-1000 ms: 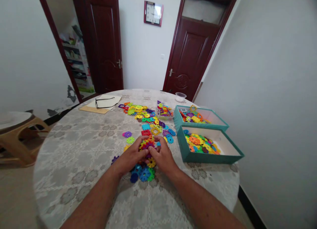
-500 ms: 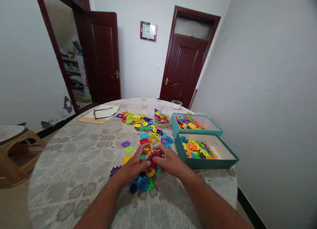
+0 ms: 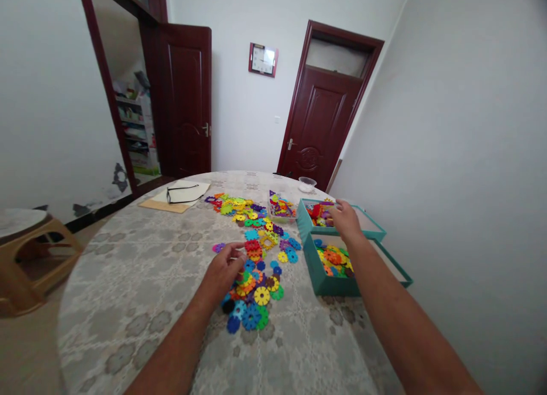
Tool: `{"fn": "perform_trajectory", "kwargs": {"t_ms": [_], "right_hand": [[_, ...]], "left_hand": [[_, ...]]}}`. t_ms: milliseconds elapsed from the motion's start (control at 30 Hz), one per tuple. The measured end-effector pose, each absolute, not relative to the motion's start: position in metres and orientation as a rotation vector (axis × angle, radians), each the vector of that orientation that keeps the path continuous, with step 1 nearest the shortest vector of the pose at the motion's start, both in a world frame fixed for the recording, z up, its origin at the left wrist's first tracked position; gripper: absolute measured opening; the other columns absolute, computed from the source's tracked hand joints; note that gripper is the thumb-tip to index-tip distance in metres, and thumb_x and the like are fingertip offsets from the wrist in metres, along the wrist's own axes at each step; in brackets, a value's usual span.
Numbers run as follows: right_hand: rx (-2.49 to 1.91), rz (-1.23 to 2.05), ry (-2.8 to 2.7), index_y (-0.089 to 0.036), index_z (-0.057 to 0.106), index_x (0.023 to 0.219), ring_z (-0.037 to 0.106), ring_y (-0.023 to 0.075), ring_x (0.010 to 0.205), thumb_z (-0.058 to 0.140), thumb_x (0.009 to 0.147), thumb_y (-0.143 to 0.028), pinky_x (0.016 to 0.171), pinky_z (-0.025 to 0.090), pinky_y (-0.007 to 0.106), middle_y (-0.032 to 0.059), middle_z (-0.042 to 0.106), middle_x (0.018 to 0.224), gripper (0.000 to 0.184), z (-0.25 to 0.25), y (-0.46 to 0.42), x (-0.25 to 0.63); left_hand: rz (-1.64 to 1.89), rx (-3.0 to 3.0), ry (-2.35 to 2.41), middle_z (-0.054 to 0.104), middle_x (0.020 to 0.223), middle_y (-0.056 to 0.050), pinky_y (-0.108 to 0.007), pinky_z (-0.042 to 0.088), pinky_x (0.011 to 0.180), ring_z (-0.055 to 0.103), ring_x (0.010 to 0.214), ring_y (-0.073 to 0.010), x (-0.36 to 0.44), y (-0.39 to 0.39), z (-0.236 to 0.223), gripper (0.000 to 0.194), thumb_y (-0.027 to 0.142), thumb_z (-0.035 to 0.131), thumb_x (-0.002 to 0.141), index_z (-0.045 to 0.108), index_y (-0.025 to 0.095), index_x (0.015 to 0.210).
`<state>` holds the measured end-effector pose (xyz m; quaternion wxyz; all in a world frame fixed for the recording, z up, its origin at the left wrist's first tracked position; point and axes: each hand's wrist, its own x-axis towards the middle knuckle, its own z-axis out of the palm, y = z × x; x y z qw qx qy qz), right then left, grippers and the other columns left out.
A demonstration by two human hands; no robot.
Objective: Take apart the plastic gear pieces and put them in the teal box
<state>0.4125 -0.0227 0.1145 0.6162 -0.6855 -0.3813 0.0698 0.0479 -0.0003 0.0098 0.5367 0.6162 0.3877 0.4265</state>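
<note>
My left hand rests at the left side of a pile of colourful flower-shaped plastic pieces. Its fingers are curled together, and whatever lies between them is hidden. My right hand reaches over the rear teal box, thumb and fingers closed on red and purple toothed plastic pieces just above its contents. Below that arm, the front teal box holds many round notched pieces, mostly yellow and orange.
A clear tray of small pieces stands left of the boxes. More loose pieces spread across the table's middle. Glasses lie on papers at the far left. A clear bowl sits near the back edge.
My right hand has left my left hand and moved right and forward to the rear box, taking the red and purple pieces along. My left hand has shifted slightly left.
</note>
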Motion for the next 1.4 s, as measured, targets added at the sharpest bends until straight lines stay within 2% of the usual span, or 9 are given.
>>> {"fn": "perform_trajectory", "kwargs": {"t_ms": [67, 267, 533, 700, 767, 933, 1167, 1267, 1400], "right_hand": [[-1.608, 0.123, -0.921, -0.015, 0.065, 0.133, 0.069, 0.0162, 0.062, 0.064, 0.080, -0.026, 0.061, 0.058, 0.031, 0.0128, 0.075, 0.111, 0.054, 0.107, -0.038, 0.399], [-1.637, 0.299, -1.349, -0.021, 0.075, 0.110, 0.070, 0.0213, 0.071, 0.056, 0.091, -0.032, 0.068, 0.055, 0.033, 0.0039, 0.075, 0.079, 0.030, 0.065, -0.084, 0.316], [-1.603, 0.331, -1.873, -0.023, 0.073, 0.105, 0.069, 0.0200, 0.089, 0.056, 0.092, -0.018, 0.087, 0.052, 0.034, 0.0047, 0.075, 0.102, 0.022, 0.021, -0.086, 0.277], [-1.640, 0.271, -1.962, -0.021, 0.069, 0.119, 0.064, 0.0225, 0.113, 0.056, 0.093, -0.015, 0.101, 0.049, 0.036, 0.0094, 0.069, 0.118, 0.029, -0.004, -0.089, 0.281], [-1.613, 0.307, -2.025, -0.021, 0.066, 0.125, 0.062, 0.0229, 0.116, 0.061, 0.093, -0.019, 0.101, 0.049, 0.035, 0.0102, 0.066, 0.122, 0.032, -0.008, -0.094, 0.279], [-1.627, 0.375, -2.094, -0.023, 0.068, 0.117, 0.063, 0.0212, 0.105, 0.066, 0.092, -0.026, 0.095, 0.050, 0.032, 0.0070, 0.064, 0.116, 0.025, -0.006, -0.100, 0.271], [-1.889, 0.142, -1.946, -0.021, 0.067, 0.112, 0.065, 0.0237, 0.100, 0.055, 0.096, -0.021, 0.087, 0.051, 0.034, 0.0122, 0.061, 0.120, 0.020, -0.013, -0.096, 0.268], [-1.840, 0.005, -1.979, -0.022, 0.066, 0.126, 0.060, 0.0304, 0.119, 0.056, 0.097, -0.025, 0.100, 0.049, 0.042, 0.0165, 0.058, 0.136, 0.031, -0.015, -0.097, 0.266], [-1.728, -0.021, -2.097, -0.024, 0.063, 0.136, 0.039, 0.0404, 0.145, 0.069, 0.089, -0.036, 0.119, 0.032, 0.058, 0.0161, 0.051, 0.153, 0.048, -0.018, -0.097, 0.258]], "left_hand": [[1.052, 1.510, 0.981, 0.063, 0.092, -0.002, -0.029, 0.055, 0.061, 0.067, 0.077, -0.0192, 0.046, 0.001, 0.010, 0.043, 0.045, 0.066, 0.086, 0.064, 0.021, 0.122], [1.066, 1.972, 1.052, 0.070, 0.096, -0.006, -0.041, 0.054, 0.088, 0.067, 0.091, -0.0248, 0.048, 0.000, 0.001, 0.031, 0.034, 0.065, 0.087, 0.068, 0.022, 0.115], [0.915, 2.407, 0.902, 0.069, 0.122, -0.015, -0.048, 0.043, 0.111, 0.059, 0.121, -0.0321, 0.047, -0.005, -0.006, 0.035, 0.033, 0.066, 0.091, 0.069, 0.022, 0.124], [0.692, 2.442, 0.794, 0.061, 0.140, -0.010, -0.055, 0.031, 0.121, 0.049, 0.136, -0.0373, 0.044, -0.011, -0.007, 0.072, 0.042, 0.092, 0.065, 0.068, 0.031, 0.132], [0.640, 2.460, 0.803, 0.060, 0.142, -0.010, -0.057, 0.029, 0.121, 0.047, 0.137, -0.0390, 0.044, -0.013, -0.010, 0.074, 0.045, 0.092, 0.064, 0.068, 0.032, 0.132], [0.662, 2.576, 0.838, 0.062, 0.135, -0.013, -0.053, 0.037, 0.116, 0.054, 0.130, -0.0357, 0.045, -0.011, -0.012, 0.039, 0.026, 0.068, 0.084, 0.073, 0.026, 0.123], [0.647, 2.573, 0.913, 0.067, 0.117, -0.013, -0.047, 0.046, 0.106, 0.060, 0.115, -0.0310, 0.046, -0.006, -0.005, 0.035, 0.009, 0.054, 0.077, 0.072, 0.020, 0.105], [0.696, 2.505, 0.931, 0.068, 0.116, -0.012, -0.044, 0.047, 0.105, 0.060, 0.113, -0.0286, 0.045, -0.001, -0.010, 0.039, 0.006, 0.051, 0.079, 0.071, 0.021, 0.108], [0.747, 2.448, 0.961, 0.068, 0.111, -0.011, -0.041, 0.048, 0.103, 0.061, 0.109, -0.0267, 0.044, 0.004, -0.017, 0.031, 0.013, 0.049, 0.089, 0.070, 0.021, 0.110]]}}
